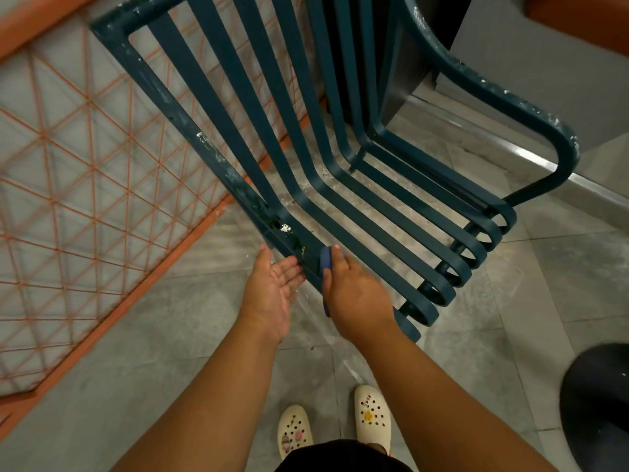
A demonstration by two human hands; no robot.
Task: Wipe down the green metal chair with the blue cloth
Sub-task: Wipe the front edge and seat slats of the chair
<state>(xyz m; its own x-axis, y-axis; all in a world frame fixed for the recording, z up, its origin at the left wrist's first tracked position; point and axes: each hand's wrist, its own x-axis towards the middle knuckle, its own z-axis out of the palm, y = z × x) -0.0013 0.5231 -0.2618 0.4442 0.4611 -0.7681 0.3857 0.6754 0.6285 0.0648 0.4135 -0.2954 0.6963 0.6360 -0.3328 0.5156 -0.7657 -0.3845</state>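
Observation:
The green metal chair [306, 158] fills the middle of the head view, its flat slats curving from backrest to seat, with white specks and grime on the near side rail. My right hand [354, 291] presses the blue cloth [326, 260] against that side rail near the seat's front corner, fingers curled over it. Only a small strip of cloth shows beside my fingers. My left hand [272, 294] is held palm up with straight fingers, its fingertips touching the underside of the same rail just left of the cloth.
An orange metal grille railing [85, 185] runs along the left behind the chair. A grey wall and skirting [544, 158] stand at the right. A dark round object [599, 403] sits at the lower right. My feet in cream clogs [340, 424] stand on the grey tiled floor.

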